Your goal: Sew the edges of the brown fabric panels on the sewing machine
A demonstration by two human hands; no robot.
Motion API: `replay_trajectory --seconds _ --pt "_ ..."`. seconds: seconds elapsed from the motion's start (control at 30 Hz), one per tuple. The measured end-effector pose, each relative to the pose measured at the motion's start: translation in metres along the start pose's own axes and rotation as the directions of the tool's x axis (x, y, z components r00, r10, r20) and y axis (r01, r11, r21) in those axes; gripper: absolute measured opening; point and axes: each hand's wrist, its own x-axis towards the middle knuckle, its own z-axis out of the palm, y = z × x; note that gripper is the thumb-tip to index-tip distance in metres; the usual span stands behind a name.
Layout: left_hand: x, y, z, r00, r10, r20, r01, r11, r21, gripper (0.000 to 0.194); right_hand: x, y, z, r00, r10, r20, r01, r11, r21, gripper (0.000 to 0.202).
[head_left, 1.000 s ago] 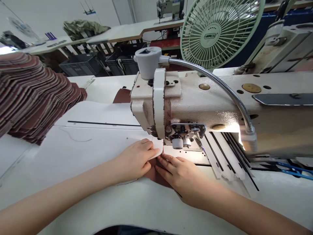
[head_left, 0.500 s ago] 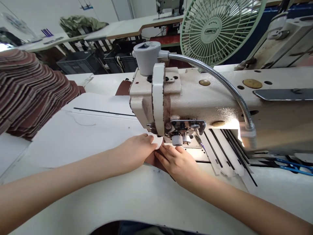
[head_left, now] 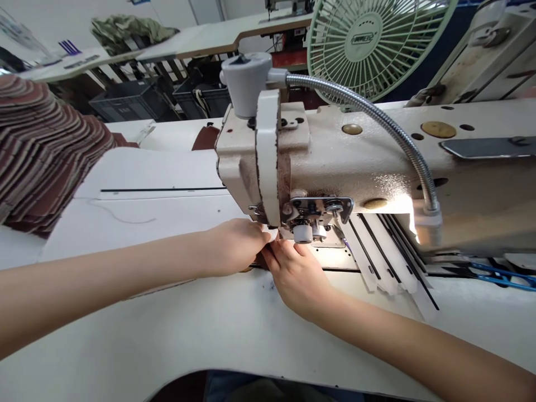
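A large white panel with brown material showing at its edges (head_left: 180, 218) lies on the sewing machine's bed, and a black strip (head_left: 163, 190) runs along it. My left hand (head_left: 238, 245) is closed on the panel's near edge, thumb and finger pinched just left of the needle area. Close beside it, my right hand (head_left: 295, 279) rests with fingers stretched out and slightly spread on the brown edge. Its fingertips reach under the head of the sewing machine (head_left: 247, 167). The needle and presser foot are hidden behind the head and my fingers.
A tall stack of brown pieces (head_left: 46, 151) stands at the left. White strips with black bands (head_left: 383, 251) lie right of the needle area, near blue-handled scissors (head_left: 502, 273). A bendable lamp (head_left: 425, 215) lights the bed. A green fan (head_left: 364, 42) stands behind.
The panel has shifted left, its black strip now farther left and more level. My right hand has moved slightly left, closer to my left hand. The view has tilted a little.
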Motion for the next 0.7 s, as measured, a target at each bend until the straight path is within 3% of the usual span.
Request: replay_trajectory --seconds 0.1,0.23,0.33,0.5,0.7 --pt "0.003 0.005 -0.004 0.992 -0.029 0.121 0.016 0.994 0.111 0.022 0.005 -0.006 0.006 1.000 0.003 -0.030 -0.005 0.998 -0.066 0.042" --pt "0.005 0.011 -0.009 0.988 -0.077 0.131 0.052 0.982 0.184 0.021 0.003 -0.007 0.016 0.990 -0.076 -0.115 0.056 0.984 -0.170 0.041" --pt "0.005 0.016 -0.010 0.982 -0.116 0.147 0.089 0.980 0.180 0.020 0.002 -0.006 0.019 0.987 -0.089 -0.131 0.073 0.990 -0.123 0.038" --pt "0.005 0.020 -0.004 0.992 -0.107 0.070 0.103 0.993 0.052 0.021 0.007 -0.003 0.011 0.996 0.016 -0.090 -0.019 0.999 -0.029 0.028" --pt "0.001 0.017 0.009 0.995 -0.097 -0.039 0.095 0.995 -0.031 0.019 0.005 0.002 0.010 0.990 -0.062 -0.129 0.045 0.990 -0.131 0.031"
